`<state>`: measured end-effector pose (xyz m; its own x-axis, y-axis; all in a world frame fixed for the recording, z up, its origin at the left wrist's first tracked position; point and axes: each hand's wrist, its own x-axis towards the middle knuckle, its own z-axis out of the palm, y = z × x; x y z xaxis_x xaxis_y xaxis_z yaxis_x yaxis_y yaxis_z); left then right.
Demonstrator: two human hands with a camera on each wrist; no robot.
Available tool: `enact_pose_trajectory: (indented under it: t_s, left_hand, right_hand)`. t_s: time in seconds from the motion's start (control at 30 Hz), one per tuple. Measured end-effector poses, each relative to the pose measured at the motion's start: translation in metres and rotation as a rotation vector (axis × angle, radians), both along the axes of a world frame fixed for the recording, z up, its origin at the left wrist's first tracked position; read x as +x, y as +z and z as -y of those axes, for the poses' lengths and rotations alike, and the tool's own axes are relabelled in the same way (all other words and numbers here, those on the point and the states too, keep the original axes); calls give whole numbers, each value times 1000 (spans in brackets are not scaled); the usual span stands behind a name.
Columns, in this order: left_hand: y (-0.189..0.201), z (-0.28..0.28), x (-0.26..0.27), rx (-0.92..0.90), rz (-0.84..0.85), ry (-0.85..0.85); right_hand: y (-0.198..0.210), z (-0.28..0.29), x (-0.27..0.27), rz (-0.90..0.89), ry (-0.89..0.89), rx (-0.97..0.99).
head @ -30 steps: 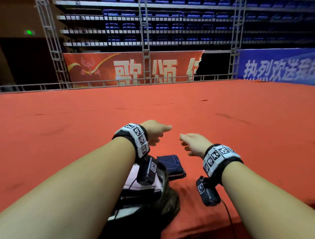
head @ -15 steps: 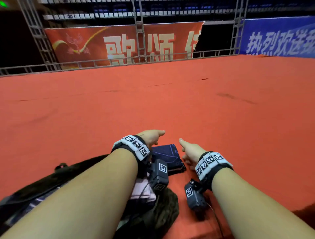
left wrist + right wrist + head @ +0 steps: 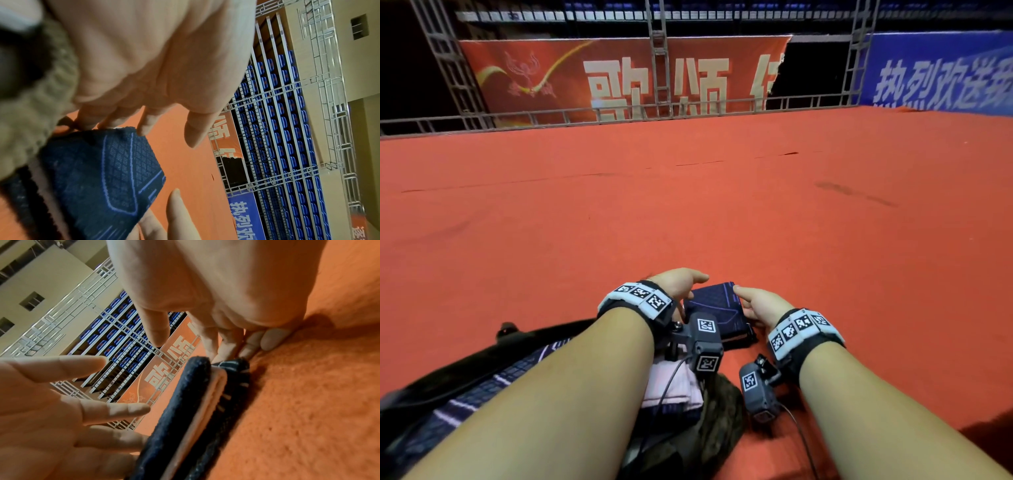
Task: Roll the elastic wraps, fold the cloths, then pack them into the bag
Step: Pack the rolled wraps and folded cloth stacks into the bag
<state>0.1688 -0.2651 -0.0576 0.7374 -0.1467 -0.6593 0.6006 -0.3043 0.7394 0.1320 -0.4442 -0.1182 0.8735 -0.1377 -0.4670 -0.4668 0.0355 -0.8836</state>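
Observation:
A folded navy cloth with thin blue lines lies on the red carpet in front of me. My left hand touches its left edge with straight fingers, and in the left wrist view those fingers rest on the cloth's far edge. My right hand sits at the right edge. In the right wrist view its fingers reach down beside the folded layers, with the thumb held off. A black bag lies open at lower left.
In the bag lie a striped dark cloth and a folded pink cloth. Mottled dark fabric lies beside the pink cloth. Red carpet stretches ahead to a metal railing with banners.
The view has tilted down. Both hands have come down from above the carpet onto the two sides of the navy cloth and now touch it.

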Motion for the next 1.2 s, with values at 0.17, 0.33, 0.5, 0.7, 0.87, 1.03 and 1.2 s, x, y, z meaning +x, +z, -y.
enact_pose_trajectory:
  t_s: [0.17, 0.33, 0.5, 0.7, 0.87, 1.03, 1.2]
  left_hand:
    - [-4, -2, 4, 15, 36, -46]
    - [-2, -3, 5, -2, 54, -47]
    - [14, 2, -5, -36, 55, -48]
    - [54, 18, -32, -11, 215, -21]
    - [93, 9, -60, -41, 334, -55]
    - [137, -34, -98, -182, 334, -61]
    - [160, -103, -140, -232, 405, -2]
  right_hand:
    - [12, -8, -8, 34, 33, -142]
    - [18, -16, -4, 47, 109, -231]
    - [41, -17, -13, 136, 37, -324]
    - [104, 2, -41, 269, -76, -329]
    - [153, 9, -69, 379, -130, -228]
    - [205, -32, -120, 476, -163, -64]
    - [224, -93, -137, 537, -64, 75]
